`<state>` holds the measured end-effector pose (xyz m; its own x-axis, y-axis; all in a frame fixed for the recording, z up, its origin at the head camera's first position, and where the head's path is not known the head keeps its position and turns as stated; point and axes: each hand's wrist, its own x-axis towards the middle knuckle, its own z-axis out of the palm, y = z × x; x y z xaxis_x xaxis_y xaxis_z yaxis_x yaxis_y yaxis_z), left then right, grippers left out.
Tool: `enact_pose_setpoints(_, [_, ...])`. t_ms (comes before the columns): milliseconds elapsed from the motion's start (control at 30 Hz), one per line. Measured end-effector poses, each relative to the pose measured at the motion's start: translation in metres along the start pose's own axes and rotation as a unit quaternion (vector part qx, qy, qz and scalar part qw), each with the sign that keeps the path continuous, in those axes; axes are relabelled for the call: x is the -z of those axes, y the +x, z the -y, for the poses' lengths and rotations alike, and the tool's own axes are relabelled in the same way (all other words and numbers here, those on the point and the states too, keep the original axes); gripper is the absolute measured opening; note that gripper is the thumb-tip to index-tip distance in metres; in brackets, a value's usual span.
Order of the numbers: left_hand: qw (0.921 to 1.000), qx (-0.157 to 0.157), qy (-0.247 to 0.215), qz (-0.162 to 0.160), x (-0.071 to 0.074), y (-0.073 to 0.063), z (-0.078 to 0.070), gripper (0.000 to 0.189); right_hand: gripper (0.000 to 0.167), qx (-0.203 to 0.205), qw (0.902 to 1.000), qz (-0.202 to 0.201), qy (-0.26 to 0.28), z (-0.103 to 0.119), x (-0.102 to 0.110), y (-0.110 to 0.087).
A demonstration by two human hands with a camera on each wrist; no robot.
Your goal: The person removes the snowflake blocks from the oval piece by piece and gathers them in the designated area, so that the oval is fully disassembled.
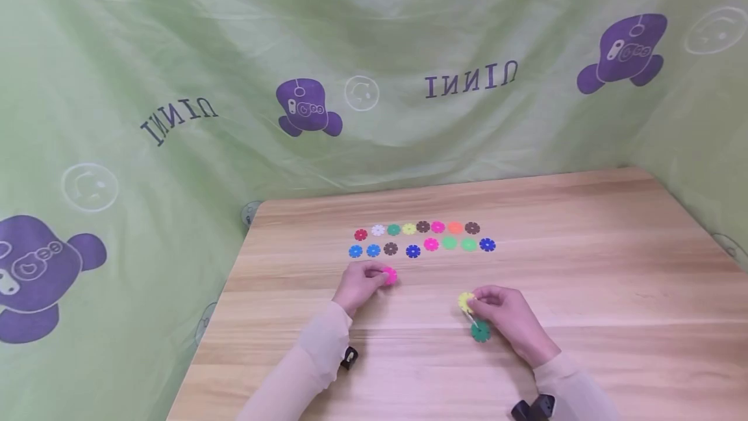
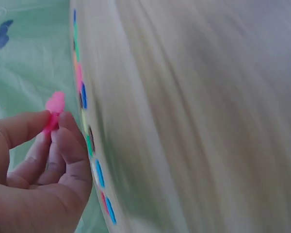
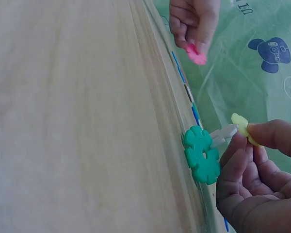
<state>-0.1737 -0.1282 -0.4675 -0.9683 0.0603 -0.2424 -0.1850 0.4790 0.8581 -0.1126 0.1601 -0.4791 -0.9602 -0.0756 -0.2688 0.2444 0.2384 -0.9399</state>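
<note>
Between thumb and fingertips my left hand [image 1: 358, 284] pinches a pink notched snowflake disc [image 1: 391, 275], held just in front of the rows of discs. My right hand [image 1: 515, 318], further right and nearer, pinches a yellow snowflake disc [image 1: 465, 302]. In the right wrist view a white disc [image 3: 225, 135] seen edge-on links that yellow disc [image 3: 240, 124] to a green disc [image 3: 202, 155], making a chain of three. The green one hangs at the far end, clear of the fingers. The pink disc [image 2: 55, 109] also shows edge-on in the left wrist view, apart from the chain.
Two rows of loose snowflake discs lie flat on the wooden table [image 1: 584, 245], among them a red disc [image 1: 360, 234], an orange disc [image 1: 454, 227] and a dark blue disc [image 1: 487, 245]. A green printed curtain [image 1: 386, 148] hangs behind the table and at its sides.
</note>
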Motion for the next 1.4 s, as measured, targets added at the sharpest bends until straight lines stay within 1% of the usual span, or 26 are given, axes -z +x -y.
enact_pose_setpoints(67, [0.9997,0.003,0.019,-0.015,0.006,0.002,0.005,0.020,0.029,-0.007,1.0000,-0.002,0.000,-0.001,0.001,0.000])
enact_pose_setpoints(200, [0.9990,0.013,0.027,-0.033,0.014,0.005,0.011,0.019,0.031,-0.011,0.9999,-0.003,0.001,-0.001,0.003,-0.001])
enact_pose_setpoints(267, [0.9983,0.018,0.033,-0.045,0.018,0.006,0.012,0.017,0.030,-0.009,1.0000,-0.001,0.002,-0.001,0.003,-0.001])
enact_pose_setpoints(400, [0.9948,0.030,0.061,-0.076,0.027,0.009,0.012,0.015,0.029,-0.005,1.0000,0.007,-0.001,-0.001,0.003,0.001])
enact_pose_setpoints(467, [0.9936,0.040,0.065,-0.083,0.030,0.010,0.013,0.016,0.029,-0.004,0.9999,0.013,-0.002,-0.001,0.003,0.002])
enact_pose_setpoints(600, [0.9913,0.041,0.088,-0.089,0.034,0.011,0.013,0.023,0.029,-0.001,0.9998,0.020,-0.001,-0.002,0.003,0.004])
enact_pose_setpoints(767, [0.9859,0.033,0.128,-0.102,0.037,0.011,0.012,0.036,0.029,0.002,0.9997,0.024,0.003,-0.002,0.003,0.005])
enact_pose_setpoints(900, [0.9843,0.022,0.142,-0.103,0.035,0.010,0.011,0.040,0.028,-0.001,0.9997,0.024,0.007,-0.002,0.002,0.005])
enact_pose_setpoints(967, [0.9849,0.009,0.145,-0.094,0.031,0.007,0.007,0.038,0.028,-0.001,0.9997,0.025,0.008,-0.002,0.002,0.005])
enact_pose_setpoints(1033, [0.9880,-0.006,0.138,-0.069,0.025,0.005,0.000,0.034,0.027,-0.001,0.9997,0.024,0.009,-0.001,0.002,0.005])
enact_pose_setpoints(1133, [0.9941,-0.021,0.106,-0.009,0.010,0.001,-0.015,0.028,0.028,-0.001,0.9997,0.023,0.011,-0.002,0.003,0.004])
enact_pose_setpoints(1200, [0.9955,-0.029,0.082,0.037,-0.002,-0.003,-0.026,0.027,0.028,-0.001,0.9997,0.023,0.013,-0.002,0.003,0.004])
enact_pose_setpoints(1233, [0.9953,-0.031,0.070,0.059,-0.008,-0.004,-0.031,0.027,0.028,-0.001,0.9997,0.023,0.013,-0.002,0.003,0.003])
enact_pose_setpoints(1300, [0.9924,-0.042,0.061,0.098,-0.020,-0.008,-0.040,0.026,0.028,-0.001,0.9996,0.022,0.015,-0.002,0.003,0.003])
enact_pose_setpoints(1367, [0.9885,-0.051,0.056,0.131,-0.033,-0.012,-0.046,0.025,0.028,-0.003,0.9996,0.021,0.017,-0.003,0.003,0.003])
enact_pose_setpoints(1400, [0.9869,-0.054,0.054,0.142,-0.038,-0.013,-0.048,0.024,0.028,-0.004,0.9997,0.019,0.018,-0.003,0.003,0.002])
